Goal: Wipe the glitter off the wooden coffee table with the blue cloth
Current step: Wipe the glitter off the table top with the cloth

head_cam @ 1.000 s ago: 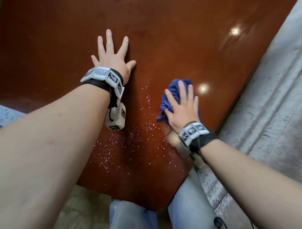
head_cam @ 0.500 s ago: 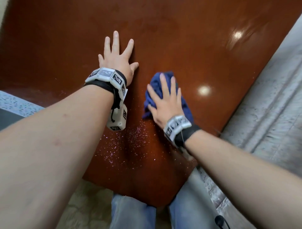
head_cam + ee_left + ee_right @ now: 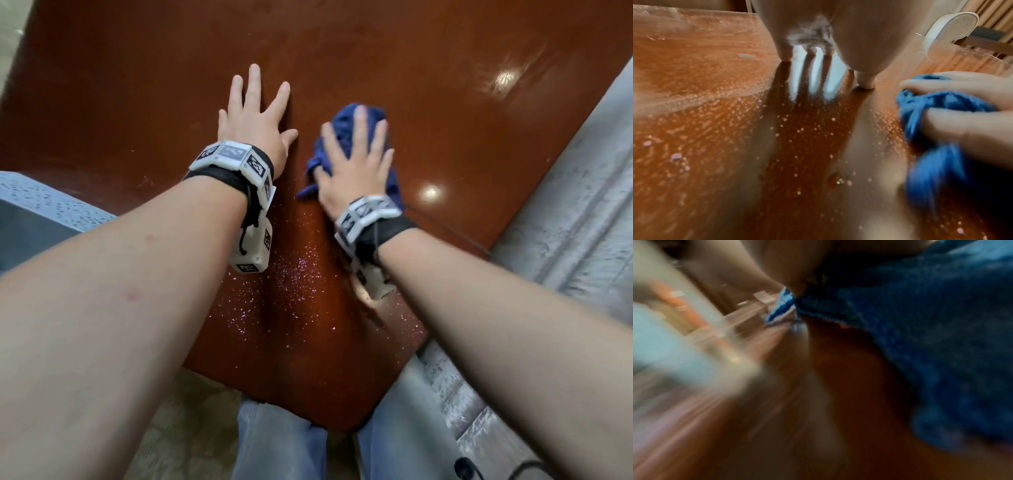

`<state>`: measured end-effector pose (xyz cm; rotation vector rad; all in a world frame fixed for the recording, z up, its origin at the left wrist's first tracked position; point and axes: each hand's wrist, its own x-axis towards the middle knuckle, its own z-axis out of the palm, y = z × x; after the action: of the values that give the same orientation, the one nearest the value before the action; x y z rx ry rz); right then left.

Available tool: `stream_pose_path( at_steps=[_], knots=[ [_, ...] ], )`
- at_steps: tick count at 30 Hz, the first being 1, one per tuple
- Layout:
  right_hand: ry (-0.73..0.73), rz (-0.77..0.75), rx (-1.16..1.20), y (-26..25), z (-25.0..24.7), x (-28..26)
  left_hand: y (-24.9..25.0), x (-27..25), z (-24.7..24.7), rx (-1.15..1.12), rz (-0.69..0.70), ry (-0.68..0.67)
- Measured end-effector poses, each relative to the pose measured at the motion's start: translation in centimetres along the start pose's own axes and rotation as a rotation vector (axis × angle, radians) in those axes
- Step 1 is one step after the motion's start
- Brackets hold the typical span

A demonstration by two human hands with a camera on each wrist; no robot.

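Leftward it has gone: across 1 second the right hand (image 3: 354,168) has carried the blue cloth (image 3: 346,128) from beside the small round light reflection on the wood to a spot just beside the left hand (image 3: 255,125), which has kept its place. Seen from the head, the right palm presses down on the bunched cloth with fingers spread and fairly straight, blue showing beyond the fingertips and at both sides of the hand. Left hand lies flat on the wooden coffee table (image 3: 445,68), fingers splayed, holding nothing.

Glitter (image 3: 291,274) sits nearer the table's front edge, a pink scatter between the 2 wrists and their white tagged bands, thinning out toward the right forearm. Both hands are farther up the table than that patch.

Down at the left wrist, a different story: the left hand's fingertips (image 3: 786,56) and thumb stand on the polished top with their reflections under them, and specks of glitter (image 3: 797,129) lie loose across the wood. At the right edge of that view the right hand's fingers (image 3: 953,123) curl over folds of the cloth (image 3: 937,162), a grip the head camera does not make plain.

Right wrist view is smeared with motion; only a dark blue mass of cloth (image 3: 931,337) over brown wood reads clearly.
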<state>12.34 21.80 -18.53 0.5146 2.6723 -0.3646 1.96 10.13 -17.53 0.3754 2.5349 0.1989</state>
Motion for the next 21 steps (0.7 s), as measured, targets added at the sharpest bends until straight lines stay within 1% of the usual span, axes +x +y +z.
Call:
stream_pose_path(
  at_steps=[1, 3, 4, 5, 6, 7, 8, 10, 12, 14, 15, 16, 18, 20, 21],
  knots=[
    [-0.035, -0.084, -0.014, -0.7, 0.7, -1.7, 0.0, 0.0, 0.0, -0.002, -0.001, 0.001],
    [-0.119, -0.217, -0.048, -0.5, 1.6, -5.3, 0.1, 0.0, 0.0, -0.004, -0.005, -0.002],
    [-0.167, -0.244, -0.064, 0.5, 1.8, -6.8, 0.1, 0.0, -0.1, -0.007, -0.01, -0.005],
    [-0.21, -0.232, -0.078, 2.2, 1.9, -7.9, 0.2, -0.1, -0.2, -0.01, -0.013, -0.007],
    [-0.231, -0.188, -0.075, 4.1, 1.7, -8.5, 0.2, -0.1, -0.2, -0.009, -0.017, -0.009],
    [-0.216, -0.12, -0.062, 6.2, 1.1, -8.5, 0.3, -0.1, -0.3, -0.007, -0.02, -0.011],
    [-0.174, -0.043, -0.039, 8.1, 0.5, -8.0, 0.4, -0.1, -0.3, -0.005, -0.023, -0.014],
    [-0.062, 0.111, 0.018, 10.9, -0.9, -5.5, 0.7, -0.1, -0.2, -0.002, -0.038, -0.019],
    [0.023, 0.221, 0.062, 11.2, -2.1, -1.7, 1.2, -0.1, -0.1, 0.011, -0.065, -0.029],
    [0.06, 0.282, 0.063, 9.2, -2.6, 1.2, 1.7, 0.0, 0.0, 0.022, -0.095, -0.041],
    [0.062, 0.273, 0.061, 8.0, -2.4, 1.7, 1.9, 0.1, 0.1, 0.029, -0.106, -0.046],
    [0.055, 0.223, 0.051, 6.7, -2.1, 1.6, 2.1, 0.1, 0.2, 0.035, -0.118, -0.047],
    [0.0, 0.058, 0.016, 5.0, -0.9, -0.7, 2.5, 0.1, 0.2, 0.045, -0.147, -0.049],
    [-0.079, -0.076, -0.027, 5.6, 0.0, -4.1, 3.7, 0.2, 0.3, 0.04, -0.185, -0.048],
    [-0.121, -0.095, -0.031, 6.7, 0.3, -5.7, 4.4, 0.2, 0.3, 0.038, -0.215, -0.045]
  ],
)
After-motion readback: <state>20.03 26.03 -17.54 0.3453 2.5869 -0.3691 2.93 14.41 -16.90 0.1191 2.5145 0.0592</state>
